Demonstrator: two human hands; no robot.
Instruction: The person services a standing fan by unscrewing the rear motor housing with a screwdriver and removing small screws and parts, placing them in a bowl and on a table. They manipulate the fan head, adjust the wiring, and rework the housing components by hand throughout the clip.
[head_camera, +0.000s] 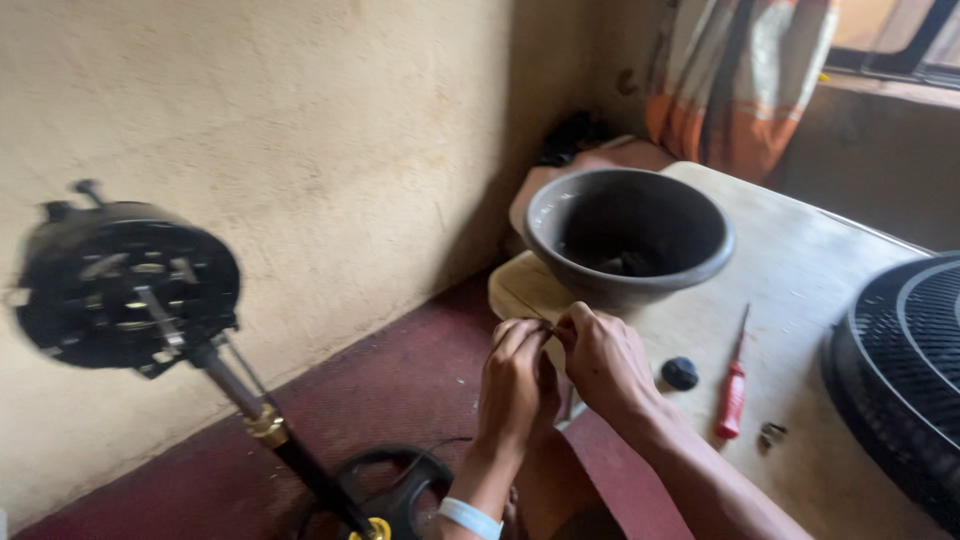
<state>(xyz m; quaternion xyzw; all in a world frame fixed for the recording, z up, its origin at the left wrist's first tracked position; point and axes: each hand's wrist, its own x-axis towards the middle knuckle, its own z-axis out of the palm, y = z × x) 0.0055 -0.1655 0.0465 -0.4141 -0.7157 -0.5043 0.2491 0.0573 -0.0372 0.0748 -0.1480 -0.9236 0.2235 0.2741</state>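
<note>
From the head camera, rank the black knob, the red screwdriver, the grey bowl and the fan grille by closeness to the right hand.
Measured from the right hand:
1. Black knob, on the table just right of the hand.
2. Red screwdriver, further right, past the knob.
3. Grey bowl, above the hand on the table; its rim is about as close as the screwdriver, too close to call.
4. Fan grille, at the far right edge.

Head camera looks down, close above hands (560, 365).

Pale low table (800, 260): grey bowl (628, 232) at 10 o'clock, black knob (680, 373) centre, red screwdriver (735, 385) beside it, black fan grille (905, 370) at 3 o'clock.
</note>
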